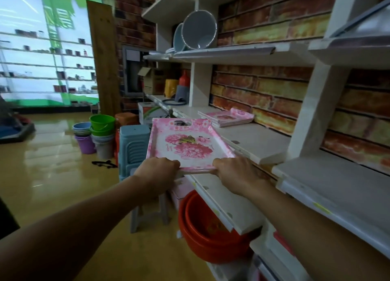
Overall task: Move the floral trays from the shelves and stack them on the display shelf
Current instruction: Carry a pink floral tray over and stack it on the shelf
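A pink floral tray (pixel 185 143) with a handle slot at its far end is held level in front of me, partly over the front edge of the white shelf (pixel 249 139). My left hand (pixel 157 169) grips its near left corner and my right hand (pixel 234 169) grips its near right corner. Farther along the same shelf lies a stack of several matching floral trays (pixel 228 117), flat against the brick wall.
Grey round basins (pixel 198 30) stand on the upper shelf. Red basins (pixel 211 232) sit below the shelf near my right arm. Blue stools (pixel 133 147) and stacked buckets (pixel 99 133) stand on the floor to the left. More white shelving (pixel 337 188) runs to the right.
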